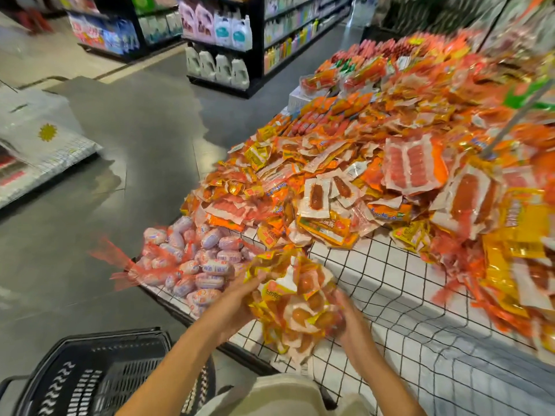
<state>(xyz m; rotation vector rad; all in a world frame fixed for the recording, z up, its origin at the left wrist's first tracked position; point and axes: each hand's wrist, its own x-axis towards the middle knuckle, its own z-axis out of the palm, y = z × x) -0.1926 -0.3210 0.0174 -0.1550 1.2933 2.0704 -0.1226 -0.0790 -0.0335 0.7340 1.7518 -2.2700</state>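
both hands were closed on one thing. the left hand (237, 298) and the right hand (351, 316), fingers curled in from either side, gripped a loose bundle of yellow and orange plastic sausage packets (297, 301) at the lower centre of the frame, over the near edge of the white grid-patterned display table (375, 295). at lower left sat a black plastic shopping basket (90, 370). just left of the bundle lay pink sausages in red net bags (192, 259). a big heap of orange packets (360, 175) filled the right side. dark shelves of detergent bottles (222, 34) stood along the top.
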